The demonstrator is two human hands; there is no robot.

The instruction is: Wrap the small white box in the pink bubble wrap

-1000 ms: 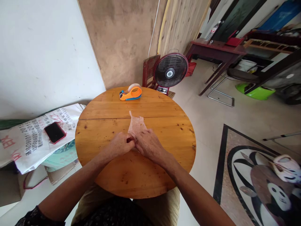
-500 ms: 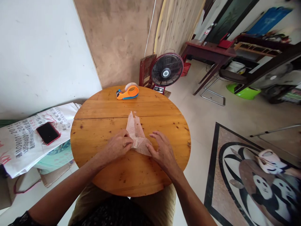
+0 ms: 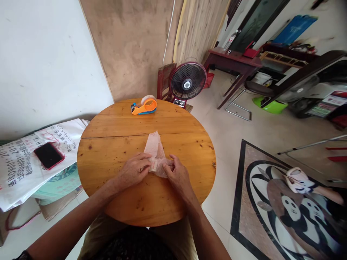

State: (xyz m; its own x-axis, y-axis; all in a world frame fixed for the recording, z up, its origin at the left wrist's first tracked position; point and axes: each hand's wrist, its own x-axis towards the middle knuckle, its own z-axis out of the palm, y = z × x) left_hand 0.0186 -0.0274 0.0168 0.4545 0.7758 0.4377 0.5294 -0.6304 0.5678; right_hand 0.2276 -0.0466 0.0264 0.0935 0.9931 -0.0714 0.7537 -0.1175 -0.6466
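Note:
A crumpled, translucent whitish sheet of bubble wrap (image 3: 153,143) lies on the round wooden table (image 3: 141,204), its narrow upper end pointing away from me. My left hand (image 3: 135,168) is closed at the sheet's left edge, thumb and fingers pinching it. On the other side, my right hand (image 3: 177,176) grips the sheet's right part between thumb and bent fingers. A small pale piece shows at the folded middle between my hands; what it is, I cannot make out. Toward the table's far edge stands an orange and blue tape dispenser (image 3: 148,105) with a roll of clear tape.
Beyond the table is a fan (image 3: 187,83) by a wooden chair (image 3: 164,81). A phone (image 3: 49,155) lies on a white printed sack (image 3: 20,164) at the left. At the right, another person's shod foot (image 3: 298,180) rests on the panda-patterned floor (image 3: 292,213).
My right hand has closed in on the sheet and moved left, folding its right part inward. My left hand keeps its pinch. The view has shifted slightly.

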